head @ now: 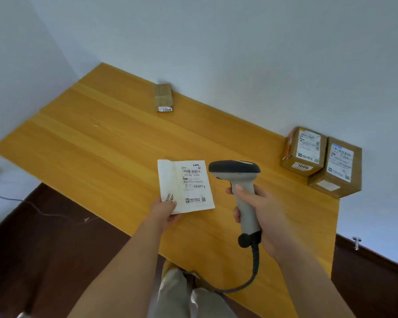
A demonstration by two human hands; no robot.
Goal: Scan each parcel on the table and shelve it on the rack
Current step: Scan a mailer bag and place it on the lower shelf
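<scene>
My left hand (164,210) pinches the near left corner of a flat white parcel (186,185) with a printed barcode label, held just above the wooden table (90,143). My right hand (260,214) grips the grey handle of a barcode scanner (236,174), its dark head right beside the parcel's right edge. Two brown cardboard boxes stand against the wall at the right: one marked 1006 (305,151) and a larger one (338,167) touching it. A small slim brown box (163,97) lies at the back by the wall. The rack is out of view.
The scanner's coiled cable (254,267) hangs off the table's near edge toward my legs. A dark brown floor lies below, with a thin cable (39,211) on it at the left. White walls close in behind the table.
</scene>
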